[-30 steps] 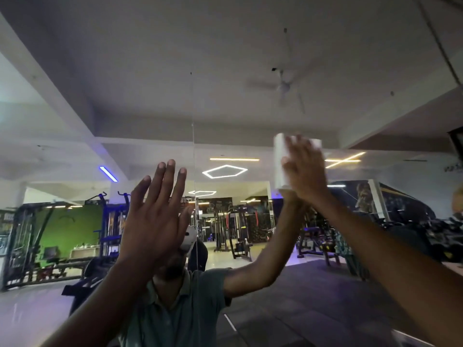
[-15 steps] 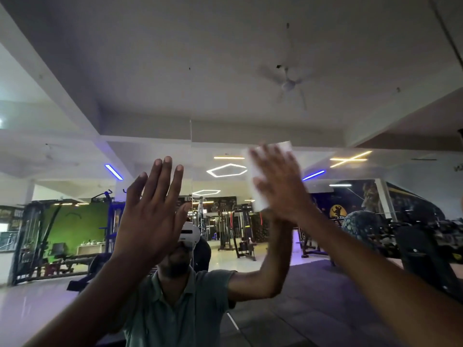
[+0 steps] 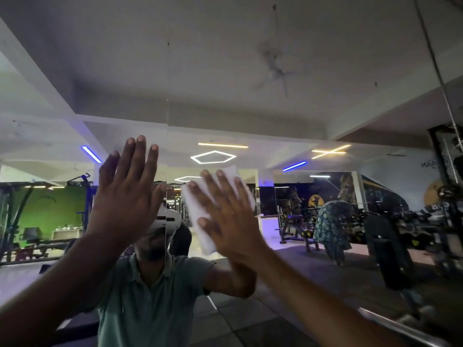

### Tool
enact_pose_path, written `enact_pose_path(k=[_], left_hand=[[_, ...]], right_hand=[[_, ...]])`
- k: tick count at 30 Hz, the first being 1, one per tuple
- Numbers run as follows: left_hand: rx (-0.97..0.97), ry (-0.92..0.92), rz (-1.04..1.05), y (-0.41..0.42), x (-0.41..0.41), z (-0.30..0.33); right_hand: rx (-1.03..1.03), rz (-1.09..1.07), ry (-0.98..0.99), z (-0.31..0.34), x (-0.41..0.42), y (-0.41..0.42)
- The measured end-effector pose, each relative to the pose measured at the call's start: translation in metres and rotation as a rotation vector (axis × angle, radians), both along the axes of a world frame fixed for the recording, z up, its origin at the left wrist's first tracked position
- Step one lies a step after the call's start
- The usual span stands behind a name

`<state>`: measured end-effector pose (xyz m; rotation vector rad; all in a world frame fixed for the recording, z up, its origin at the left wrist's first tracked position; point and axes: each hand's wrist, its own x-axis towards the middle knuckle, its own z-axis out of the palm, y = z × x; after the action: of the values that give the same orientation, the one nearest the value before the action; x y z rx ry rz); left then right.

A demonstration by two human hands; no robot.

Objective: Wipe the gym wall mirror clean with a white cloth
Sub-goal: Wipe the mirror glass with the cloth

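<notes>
A: Head view: the right hand (image 3: 233,219), fingers straight and spread, presses the white cloth (image 3: 215,209) flat on the mirror (image 3: 300,96), beside its vertical seam.

B: And the left hand (image 3: 125,196)?

A: Open, flat on the glass, likely bracing (contact unclear). The cloth's middle is hidden; its edges blur.

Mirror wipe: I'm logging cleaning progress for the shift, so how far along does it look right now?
Done: cannot be judged; no streaks or cleaned patches show on the mirror. In hand: the right hand presses the white cloth flat on the glass just right of the vertical seam, while the left hand rests open left of it. Left: likely the glass above and to both sides.
</notes>
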<state>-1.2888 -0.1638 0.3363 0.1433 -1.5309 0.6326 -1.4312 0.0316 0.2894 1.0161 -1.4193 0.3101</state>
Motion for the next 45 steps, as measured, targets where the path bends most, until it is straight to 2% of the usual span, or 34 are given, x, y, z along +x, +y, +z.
enact_pose_path(k=[2, 5, 7, 9, 11, 14, 16, 22, 24, 30, 32, 39, 42, 45], left_hand=[[0.004, -0.018, -0.011, 0.001, 0.0, -0.001], [-0.021, -0.02, 0.004, -0.001, 0.001, -0.003], [-0.035, -0.018, 0.013, -0.001, 0.0, -0.004], [-0.037, -0.018, 0.017, 0.0, 0.0, -0.004], [-0.021, -0.021, 0.013, 0.001, -0.001, -0.005], [-0.005, -0.058, -0.01, 0.0, 0.003, -0.004], [-0.009, -0.092, -0.008, -0.003, 0.008, -0.002], [0.001, -0.145, -0.017, -0.007, 0.016, -0.011], [0.016, -0.133, -0.02, -0.007, 0.016, -0.028], [0.03, -0.222, -0.043, -0.015, 0.032, -0.087], [0.023, -0.235, -0.032, -0.017, 0.036, -0.092], [0.019, -0.221, -0.006, -0.018, 0.034, -0.096], [0.024, -0.238, -0.002, -0.017, 0.035, -0.096], [0.085, -0.236, -0.052, -0.009, 0.035, -0.1]], right_hand=[[-0.146, -0.046, -0.094, 0.013, -0.048, 0.046], [-0.5, -0.122, -0.403, 0.027, -0.102, 0.114], [-0.65, -0.128, -0.541, 0.027, -0.103, 0.112], [-0.718, -0.132, -0.578, 0.019, -0.076, 0.08], [-0.639, -0.131, -0.48, -0.005, -0.039, 0.036], [-0.284, -0.068, -0.267, -0.054, 0.014, -0.022], [-0.147, -0.04, -0.189, -0.057, 0.029, -0.035], [-0.202, -0.068, -0.195, 0.013, 0.026, -0.038], [-0.213, -0.072, -0.173, -0.006, 0.035, -0.049], [-0.075, 0.017, -0.213, -0.148, 0.059, -0.057], [-0.065, 0.023, -0.216, -0.151, 0.057, -0.054], [-0.185, -0.028, -0.222, -0.06, 0.055, -0.063], [-0.211, -0.025, -0.238, -0.095, 0.061, -0.068], [-0.142, -0.009, -0.276, -0.169, 0.067, -0.064]])
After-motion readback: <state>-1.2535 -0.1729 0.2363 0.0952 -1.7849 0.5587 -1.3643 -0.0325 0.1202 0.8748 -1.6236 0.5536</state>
